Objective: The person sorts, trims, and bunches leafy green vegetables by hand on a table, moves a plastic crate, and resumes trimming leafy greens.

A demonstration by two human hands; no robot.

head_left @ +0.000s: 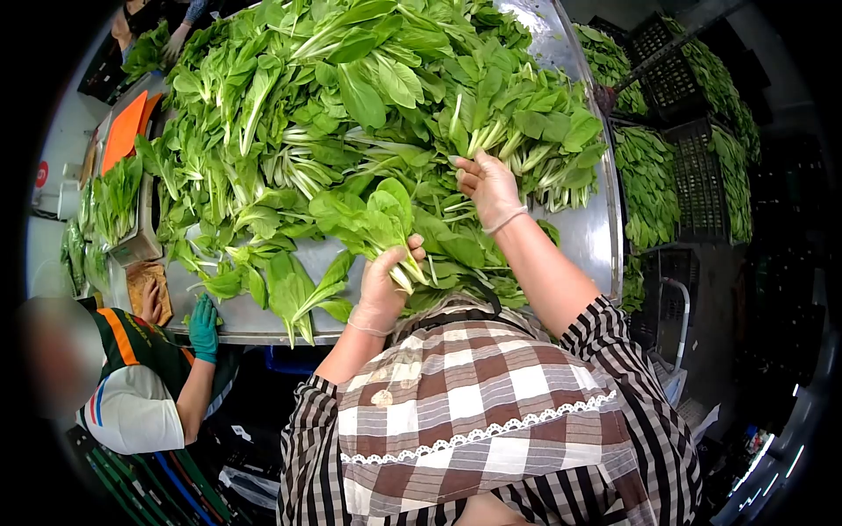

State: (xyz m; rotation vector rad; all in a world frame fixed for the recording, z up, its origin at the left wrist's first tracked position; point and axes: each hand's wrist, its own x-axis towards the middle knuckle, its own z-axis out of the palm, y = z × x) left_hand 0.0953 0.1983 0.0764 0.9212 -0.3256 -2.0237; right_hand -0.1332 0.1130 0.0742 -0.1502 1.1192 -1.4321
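Observation:
My left hand (pixel 386 282), in a thin clear glove, is closed around the pale stems of a small bunch of leafy greens (pixel 386 215). The bunch leans up and left, over the near edge of the pile. Farther right, my right hand (pixel 491 190), also in a clear glove, has its fingers curled against the pile. Pale stems of greens (pixel 491 136) lie right at its fingertips; what is between the fingers is hidden. Around both hands spreads a large heap of leafy greens (pixel 289 114) on a metal table (pixel 574 223).
At the left, a co-worker's teal-gloved hand (pixel 203 329) rests at the table edge. Another person's gloved hand (pixel 178 42) is at the far left. Black crates (pixel 697 175) of greens stand at the right. An orange sheet (pixel 124 130) stands beyond the pile's left side.

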